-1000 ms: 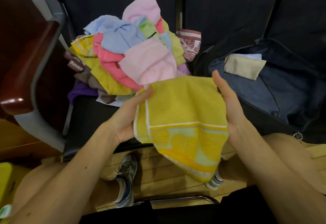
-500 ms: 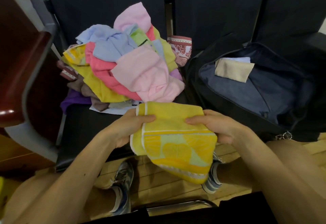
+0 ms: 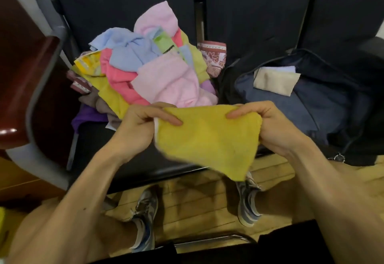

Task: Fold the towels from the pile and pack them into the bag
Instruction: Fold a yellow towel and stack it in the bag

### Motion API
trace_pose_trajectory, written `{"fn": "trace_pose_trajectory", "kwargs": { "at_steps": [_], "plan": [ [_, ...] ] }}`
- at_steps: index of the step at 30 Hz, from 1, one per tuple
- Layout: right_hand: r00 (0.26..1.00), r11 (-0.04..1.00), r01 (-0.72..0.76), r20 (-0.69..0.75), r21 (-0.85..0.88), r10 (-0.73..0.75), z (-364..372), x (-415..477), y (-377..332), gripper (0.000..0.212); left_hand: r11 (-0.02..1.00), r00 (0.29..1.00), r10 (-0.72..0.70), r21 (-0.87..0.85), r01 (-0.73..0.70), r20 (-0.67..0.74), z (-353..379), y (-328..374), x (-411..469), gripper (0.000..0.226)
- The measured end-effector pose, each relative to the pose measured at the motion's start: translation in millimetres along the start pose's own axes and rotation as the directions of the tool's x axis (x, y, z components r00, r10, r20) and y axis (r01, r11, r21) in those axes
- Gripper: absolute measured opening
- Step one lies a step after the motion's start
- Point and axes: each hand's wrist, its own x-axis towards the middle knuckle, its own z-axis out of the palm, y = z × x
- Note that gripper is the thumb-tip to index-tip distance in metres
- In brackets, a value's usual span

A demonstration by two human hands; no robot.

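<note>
Pinching yellow towel (image 3: 207,139) between both hands' fingers (image 3: 172,120)

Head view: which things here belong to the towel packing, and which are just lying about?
In the job: yellow towel, pinched by left hand and right hand; towel pile; open dark bag; folded beige towel inside it.
Lying about: dark seats; red-brown armrest; sneakers.

Soft, dim indoor light leaves the dark seats (image 3: 124,4) nearly detailless — a small glare spot sits on the red-brown armrest (image 3: 8,131) — while the yellow towel (image 3: 207,143) blurs at its lower-left edge and wide-angle distortion bends the borders.
</note>
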Motion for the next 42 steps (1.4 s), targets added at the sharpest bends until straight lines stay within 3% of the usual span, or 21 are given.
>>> {"fn": "trace_pose_trajectory", "kwargs": {
  "at_steps": [5, 10, 13, 16, 21, 22, 24, 25, 28, 32, 35, 38, 42],
  "plan": [
    [0.995, 0.998, 0.025, -0.101, 0.065, -0.018, 3.1, 0.6, 2.0, 0.053, 0.999, 0.998, 0.054, 0.0, -0.054, -0.036, 2.5, 0.8, 1.5, 0.018],
    [0.975, 0.93, -0.106, -0.146, 0.353, 0.167, 9.0, 1.5, 7.6, 0.028, 0.997, 0.992, 0.061, -0.038, -0.065, -0.114, 4.7, 7.6, 2.1, 0.022],
    [0.962, 0.857, -0.188, -0.087, 0.48, 0.259, 17.4, -2.1, 12.5, 0.049, 0.996, 0.98, 0.05, -0.069, -0.065, -0.191, 7.0, 12.1, 3.7, 0.022],
    [0.953, 0.81, -0.264, 0.011, 0.524, 0.304, 25.9, -3.4, 16.1, 0.057, 0.992, 0.964, 0.001, -0.122, -0.034, -0.266, 5.2, 16.2, 5.5, 0.027],
    [0.938, 0.705, -0.322, 0.11, 0.632, 0.33, 38.1, -7.0, 22.6, 0.071, 0.982, 0.865, -0.164, -0.16, 0.098, -0.474, -0.8, 9.1, 11.7, 0.045],
    [0.939, 0.713, -0.326, 0.124, 0.62, 0.321, 41.7, -7.6, 23.8, 0.067, 0.977, 0.84, -0.191, -0.177, 0.115, -0.507, -1.8, 7.3, 12.2, 0.041],
    [0.942, 0.784, -0.329, 0.12, 0.527, 0.315, 48.5, -8.7, 25.1, 0.039, 0.966, 0.804, -0.241, -0.217, 0.142, -0.544, -2.1, 6.3, 13.0, 0.034],
    [0.946, 0.818, -0.319, 0.11, 0.479, 0.305, 51.9, -9.0, 24.0, 0.033, 0.955, 0.793, -0.276, -0.249, 0.162, -0.543, -2.5, 5.8, 12.8, 0.034],
    [0.952, 0.884, -0.305, 0.096, 0.355, 0.29, 51.9, -4.9, 31.1, 0.064, 0.889, 0.802, -0.411, -0.383, 0.249, -0.433, -6.1, 3.3, 7.5, 0.023],
    [0.972, 0.904, -0.235, 0.102, 0.357, 0.212, 54.3, 0.8, 24.2, 0.066, 0.794, 0.788, -0.541, -0.487, 0.363, -0.295, -10.3, -0.2, -6.0, 0.041],
    [0.978, 0.899, -0.206, 0.109, 0.387, 0.177, 55.0, 4.7, 19.4, 0.055, 0.768, 0.805, -0.549, -0.515, 0.381, -0.223, -11.5, 0.6, -11.1, 0.045],
    [0.974, 0.901, -0.213, 0.008, 0.377, 0.227, 54.4, 8.9, 23.3, 0.06, 0.761, 0.809, -0.549, -0.525, 0.382, -0.208, -12.9, -3.2, -9.3, 0.049],
    [0.937, 0.887, -0.276, -0.101, 0.371, 0.334, 53.6, 10.1, 33.2, 0.053, 0.843, 0.835, -0.496, -0.364, 0.396, -0.24, -1.3, -13.0, 3.0, 0.041]
  ]
}}
